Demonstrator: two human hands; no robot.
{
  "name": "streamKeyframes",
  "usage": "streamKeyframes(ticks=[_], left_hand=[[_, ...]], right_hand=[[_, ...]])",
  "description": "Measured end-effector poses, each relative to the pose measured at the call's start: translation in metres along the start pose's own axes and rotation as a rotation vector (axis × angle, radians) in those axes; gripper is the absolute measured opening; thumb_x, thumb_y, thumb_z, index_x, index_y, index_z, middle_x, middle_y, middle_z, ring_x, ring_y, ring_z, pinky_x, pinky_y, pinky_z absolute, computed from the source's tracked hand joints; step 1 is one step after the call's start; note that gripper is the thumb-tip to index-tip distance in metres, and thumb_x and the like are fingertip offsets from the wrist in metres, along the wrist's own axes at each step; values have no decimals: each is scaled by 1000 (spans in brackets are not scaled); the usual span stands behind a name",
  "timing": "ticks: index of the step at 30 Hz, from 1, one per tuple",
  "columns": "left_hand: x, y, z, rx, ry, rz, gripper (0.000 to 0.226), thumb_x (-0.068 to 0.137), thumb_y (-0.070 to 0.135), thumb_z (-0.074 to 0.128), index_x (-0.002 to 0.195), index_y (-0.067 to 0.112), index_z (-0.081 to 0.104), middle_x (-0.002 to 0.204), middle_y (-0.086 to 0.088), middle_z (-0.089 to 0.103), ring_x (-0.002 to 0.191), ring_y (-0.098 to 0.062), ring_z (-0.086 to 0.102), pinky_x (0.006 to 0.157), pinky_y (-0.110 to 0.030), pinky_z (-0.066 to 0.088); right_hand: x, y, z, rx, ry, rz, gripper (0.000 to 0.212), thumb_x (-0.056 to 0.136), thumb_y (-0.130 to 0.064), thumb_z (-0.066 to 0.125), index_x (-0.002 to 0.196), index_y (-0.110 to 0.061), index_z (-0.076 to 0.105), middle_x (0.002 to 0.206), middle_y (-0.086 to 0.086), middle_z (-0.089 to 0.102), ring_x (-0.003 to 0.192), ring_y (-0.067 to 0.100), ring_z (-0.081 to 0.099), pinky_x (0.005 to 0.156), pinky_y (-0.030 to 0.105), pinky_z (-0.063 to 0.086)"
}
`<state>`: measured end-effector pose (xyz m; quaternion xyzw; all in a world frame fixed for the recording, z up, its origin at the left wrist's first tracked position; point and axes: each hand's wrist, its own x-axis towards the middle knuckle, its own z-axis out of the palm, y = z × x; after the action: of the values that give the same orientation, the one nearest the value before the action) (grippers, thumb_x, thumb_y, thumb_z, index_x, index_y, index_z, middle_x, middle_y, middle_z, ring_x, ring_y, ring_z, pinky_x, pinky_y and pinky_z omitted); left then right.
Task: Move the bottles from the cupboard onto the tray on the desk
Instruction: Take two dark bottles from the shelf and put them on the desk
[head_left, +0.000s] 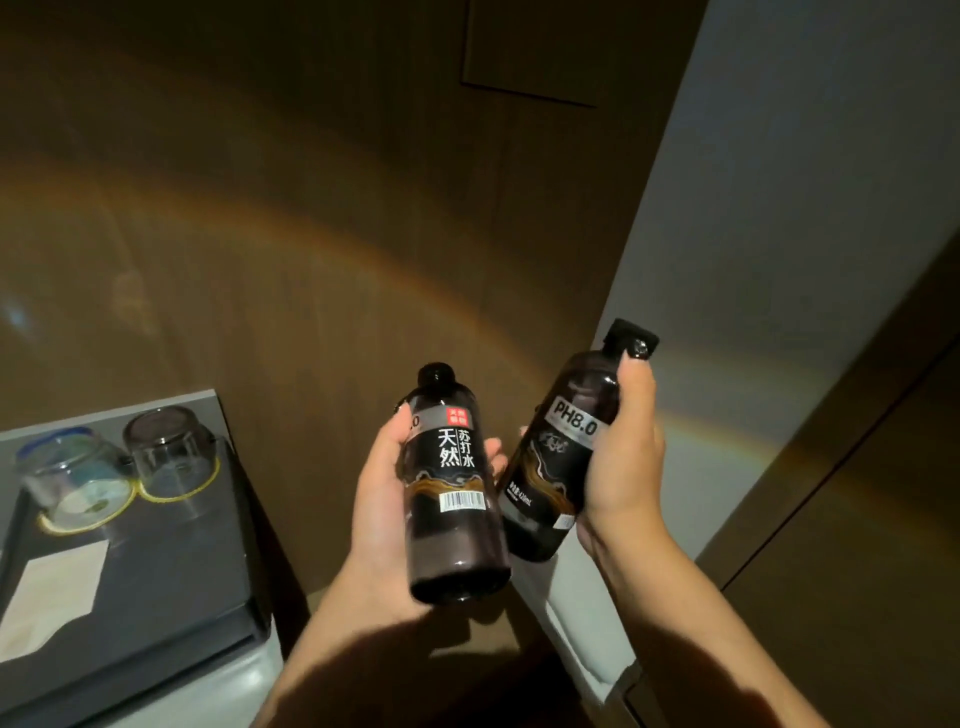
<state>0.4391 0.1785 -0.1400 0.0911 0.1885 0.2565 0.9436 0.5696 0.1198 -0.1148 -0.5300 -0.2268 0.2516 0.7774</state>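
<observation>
I hold two dark bottles up in front of me, caps pointing away. My left hand (382, 499) grips the left bottle (453, 499) round its label with white characters and a barcode. My right hand (626, 467) grips the right bottle (558, 457), which leans right and carries a "PH8.0" label; one finger reaches up to its black cap. The two bottles almost touch near their middles. At the lower left lies a dark tray (156, 582) on a pale surface, well left of and below both hands.
Two upturned glasses (78, 473) (169, 447) stand on yellow-rimmed coasters at the far end of the tray, with a white card (52, 592) nearer me. A brown wooden wall fills the background. A pale panel (779, 260) and a dark door edge stand at the right.
</observation>
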Motion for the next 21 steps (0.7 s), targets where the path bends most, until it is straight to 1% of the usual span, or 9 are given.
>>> streamKeyframes(ticks=[3, 5, 7, 9, 11, 14, 16, 18, 21], left_hand=[[-11, -18, 4, 97, 80, 166, 64, 71, 57, 63, 113, 9, 69, 107, -18, 72, 111, -34, 64, 106, -49, 40], [-19, -27, 1, 81, 47, 215, 74, 71, 62, 61, 120, 7, 62, 117, -18, 68, 118, -34, 60, 108, -48, 37], [-30, -43, -1, 59, 11, 286, 74, 73, 65, 58, 119, 6, 62, 118, -14, 68, 108, -29, 66, 98, -43, 46], [-43, -61, -5, 68, -16, 369, 70, 74, 66, 56, 111, 7, 64, 104, -9, 69, 87, -23, 69, 78, -36, 52], [-56, -77, -11, 115, -4, 429, 67, 76, 66, 55, 105, 6, 64, 89, -6, 65, 72, -20, 64, 68, -32, 51], [-77, -96, -18, 176, 66, 528, 63, 78, 58, 57, 111, 5, 61, 87, -10, 63, 70, -21, 60, 64, -31, 52], [-93, -105, -21, 238, 162, 580, 51, 78, 52, 58, 101, 7, 66, 85, -13, 64, 66, -24, 62, 60, -30, 54], [-109, -110, -28, 311, 294, 582, 50, 73, 54, 60, 95, 9, 67, 79, -16, 65, 62, -27, 63, 57, -30, 55], [-135, -113, -42, 386, 433, 613, 54, 68, 55, 63, 98, 10, 66, 79, -14, 66, 63, -26, 64, 62, -32, 53]], right_hand=[[-8, -3, -27, 51, -73, 229, 52, 82, -62, 54, 96, -13, 58, 87, 16, 58, 81, 33, 59, 77, 47, 52], [-12, -8, -44, 52, -151, 312, 52, 82, -62, 54, 95, -12, 56, 83, 16, 57, 74, 32, 59, 76, 47, 49], [-18, -15, -62, 31, -229, 360, 47, 86, -58, 53, 91, -12, 56, 77, 14, 58, 67, 29, 59, 73, 45, 50], [-24, -19, -77, -5, -300, 419, 46, 86, -58, 53, 89, -12, 56, 75, 14, 59, 64, 29, 59, 70, 42, 51], [-31, -18, -88, -33, -362, 461, 48, 84, -59, 54, 90, -12, 56, 77, 16, 59, 64, 30, 60, 71, 44, 52], [-42, -10, -94, -104, -422, 469, 49, 85, -60, 53, 90, -11, 59, 79, 16, 61, 70, 31, 61, 78, 50, 52], [-51, -2, -93, -158, -473, 482, 50, 85, -60, 52, 91, -12, 61, 79, 14, 62, 73, 31, 62, 82, 52, 54], [-62, 7, -88, -194, -537, 502, 48, 85, -60, 51, 91, -13, 60, 78, 13, 62, 73, 29, 62, 77, 47, 54], [-81, 18, -73, -224, -630, 512, 46, 87, -57, 50, 86, -12, 60, 73, 11, 62, 65, 27, 61, 69, 39, 51]])
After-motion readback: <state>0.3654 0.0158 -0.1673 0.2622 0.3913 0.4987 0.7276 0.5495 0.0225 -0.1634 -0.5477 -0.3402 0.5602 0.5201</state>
